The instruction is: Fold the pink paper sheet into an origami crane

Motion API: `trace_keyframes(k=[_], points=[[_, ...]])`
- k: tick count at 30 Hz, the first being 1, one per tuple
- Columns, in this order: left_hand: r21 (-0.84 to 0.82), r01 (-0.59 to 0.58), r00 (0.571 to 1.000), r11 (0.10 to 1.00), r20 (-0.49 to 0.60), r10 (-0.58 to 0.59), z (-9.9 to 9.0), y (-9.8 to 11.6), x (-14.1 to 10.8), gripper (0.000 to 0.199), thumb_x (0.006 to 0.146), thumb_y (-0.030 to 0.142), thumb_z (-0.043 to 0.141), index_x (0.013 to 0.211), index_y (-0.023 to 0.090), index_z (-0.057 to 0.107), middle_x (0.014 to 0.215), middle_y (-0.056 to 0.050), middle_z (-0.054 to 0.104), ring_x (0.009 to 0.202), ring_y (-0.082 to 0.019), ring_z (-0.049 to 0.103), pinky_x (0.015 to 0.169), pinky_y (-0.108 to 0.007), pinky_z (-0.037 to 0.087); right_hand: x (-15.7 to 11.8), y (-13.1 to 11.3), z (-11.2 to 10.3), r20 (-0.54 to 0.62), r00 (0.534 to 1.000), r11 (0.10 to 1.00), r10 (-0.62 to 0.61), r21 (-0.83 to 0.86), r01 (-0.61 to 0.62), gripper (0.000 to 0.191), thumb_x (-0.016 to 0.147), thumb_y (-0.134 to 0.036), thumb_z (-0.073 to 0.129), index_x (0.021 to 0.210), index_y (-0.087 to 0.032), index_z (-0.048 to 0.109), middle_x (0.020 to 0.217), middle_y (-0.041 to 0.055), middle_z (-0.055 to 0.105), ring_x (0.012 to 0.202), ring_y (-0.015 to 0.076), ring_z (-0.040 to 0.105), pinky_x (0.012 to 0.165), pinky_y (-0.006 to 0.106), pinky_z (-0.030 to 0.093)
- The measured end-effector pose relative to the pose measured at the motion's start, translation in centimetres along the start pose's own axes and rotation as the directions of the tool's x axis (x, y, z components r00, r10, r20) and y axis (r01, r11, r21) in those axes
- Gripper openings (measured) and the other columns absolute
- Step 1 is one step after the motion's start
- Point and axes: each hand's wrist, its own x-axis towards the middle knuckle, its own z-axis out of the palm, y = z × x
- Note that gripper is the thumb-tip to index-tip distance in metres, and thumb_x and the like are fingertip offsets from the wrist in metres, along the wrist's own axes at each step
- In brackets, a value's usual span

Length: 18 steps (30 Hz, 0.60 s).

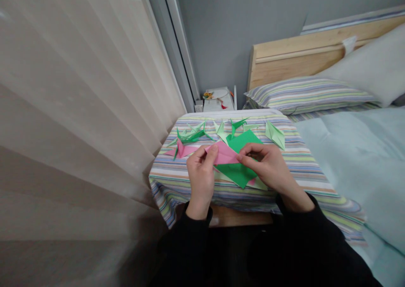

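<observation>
Near the tablecloth edge [215, 198], hands [201, 173] [268, 164] pinch pink paper [223, 154].

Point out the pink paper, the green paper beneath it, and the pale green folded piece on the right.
Pink origami paper [225, 154]: head view, on its middle.
Green origami paper [237, 175]: head view, on its lower part.
Pale green folded piece [274, 135]: head view, on its centre.

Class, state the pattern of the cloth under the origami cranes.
Cloth: multicoloured stripes, best in the head view.

Origami cranes [191, 134] lay on a cloth-covered table [171, 186], with a curtain [79, 110] to its left and a bed [348, 152] to its right.
</observation>
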Motion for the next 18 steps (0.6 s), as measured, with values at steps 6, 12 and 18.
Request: trace_keyframes(k=[6,12,18], points=[[0.139,0.105,0.886,0.985,0.436,-0.156,0.2,0.7,-0.3,0.031,0.084,0.041,0.08,0.071,0.017,0.066,0.066,0.002,0.057,0.063,-0.013,0.051,0.061,-0.026,0.044,0.7,1.4,0.1,-0.332,0.942,0.983,0.052,0.182,0.01,0.018,0.073,-0.035,0.082,0.067,-0.021,0.072,0.065,-0.0003,0.068,0.059,0.0139,0.057,0.059,0.029,0.047],[0.028,0.192,0.93,0.981,0.315,-0.191,1.3,0.7,-0.8,0.026,0.086,0.04,0.078,0.086,0.018,0.065,0.073,0.001,0.064,0.066,-0.015,0.063,0.06,-0.025,0.053,0.1,1.1,1.6,-0.086,0.99,0.968,0.113,0.232,-0.09,0.02,0.071,-0.036,0.09,0.074,-0.019,0.08,0.069,0.0019,0.075,0.062,0.0161,0.065,0.061,0.029,0.052],[0.091,0.218,0.894,0.972,0.38,-0.236,0.5,1.4,-0.7,0.012,0.081,0.023,0.078,0.082,0.017,0.067,0.069,-0.001,0.071,0.064,-0.015,0.067,0.06,-0.025,0.052,0.1,1.5,1.3,-0.206,0.977,0.985,0.049,0.172,-0.013,0.022,0.077,-0.04,0.087,0.07,-0.021,0.079,0.066,0.0008,0.072,0.061,0.0158,0.06,0.059,0.03,0.048]])
